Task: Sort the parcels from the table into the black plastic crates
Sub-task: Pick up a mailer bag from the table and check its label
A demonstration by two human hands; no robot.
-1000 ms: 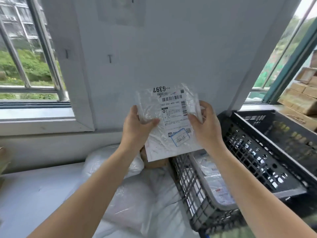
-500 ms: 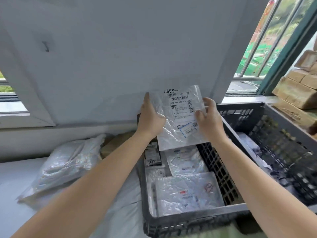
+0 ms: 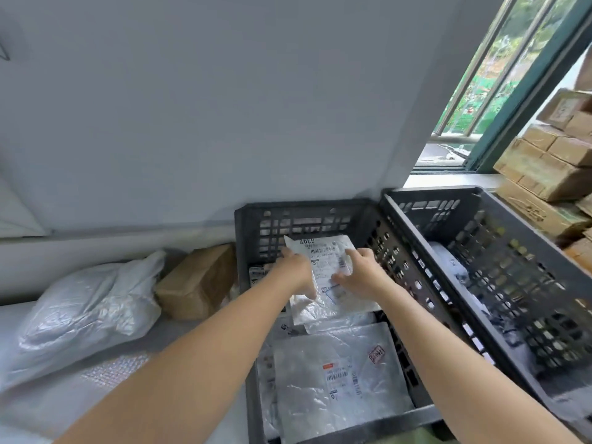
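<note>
Clear crinkly plastic wraps the parcel (image 3: 323,251), and its white label reads 6397 along the top edge. It sits low inside the left crate (image 3: 301,208), at the far end, tilted up toward the far wall. I cannot tell whether its near edge rests on the flat parcels (image 3: 336,373) that already cover the crate floor.

The person has both arms stretched into the crate. The left grip (image 3: 296,270) is closed on the parcel's left edge, with the thumb over the front. The right grip (image 3: 358,274) is closed on the right edge, with its fingers curled at the label's corner and its thumb across the label.

The right crate (image 3: 442,194) stands touching the left one and has crumpled wrapped goods inside. On the surface (image 3: 64,402) to the left lie a puffy white bag (image 3: 86,302) and a brown box (image 3: 198,280), which sits just beside the crate wall. Cardboard cartons (image 3: 551,155) are stacked at the far right, under the window (image 3: 499,75).
</note>
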